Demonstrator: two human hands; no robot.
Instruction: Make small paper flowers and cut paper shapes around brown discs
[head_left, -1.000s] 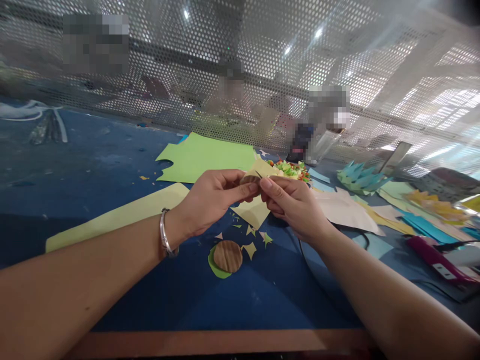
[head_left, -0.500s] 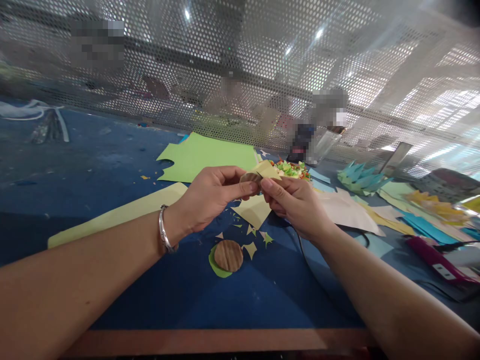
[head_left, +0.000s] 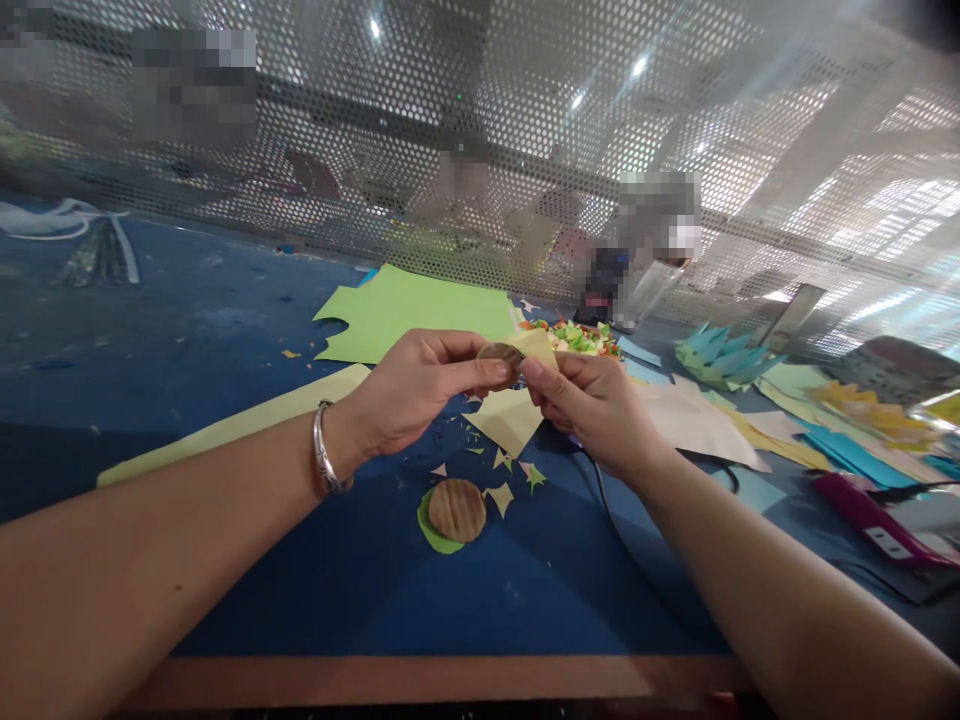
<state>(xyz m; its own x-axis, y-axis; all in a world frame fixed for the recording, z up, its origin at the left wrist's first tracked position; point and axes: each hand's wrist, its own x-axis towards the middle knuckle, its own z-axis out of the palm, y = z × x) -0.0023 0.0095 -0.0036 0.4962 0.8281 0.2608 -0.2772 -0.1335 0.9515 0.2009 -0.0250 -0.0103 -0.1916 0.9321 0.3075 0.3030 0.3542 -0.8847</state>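
My left hand (head_left: 442, 385) pinches a wood-grain disc (head_left: 499, 352) between thumb and fingers, above the table. Just right of it, my right hand (head_left: 581, 395) is closed at the edge of a pale yellow piece of paper (head_left: 536, 347), which stands up behind the thumbs and touches the disc. The two thumb tips almost meet; what lies between them and under the right fingers is partly hidden. Below the hands, a second wood-grain disc (head_left: 457, 510) lies over a green paper round (head_left: 431, 535). Small paper scraps (head_left: 500, 498) and a yellow paper square (head_left: 510, 420) lie near it.
Behind the hands lie a large green sheet (head_left: 420, 310) and a heap of colourful clippings (head_left: 581, 337). A long yellow sheet (head_left: 225, 430) is partly under my left arm. At right are a magenta power strip (head_left: 877, 515), cables and paper stacks. A perforated metal screen (head_left: 375, 150) borders the back.
The disc and yellow paper have turned slightly between my fingers. My left hand and wrist have shifted a little to the left and up. The things on the table lie as before.
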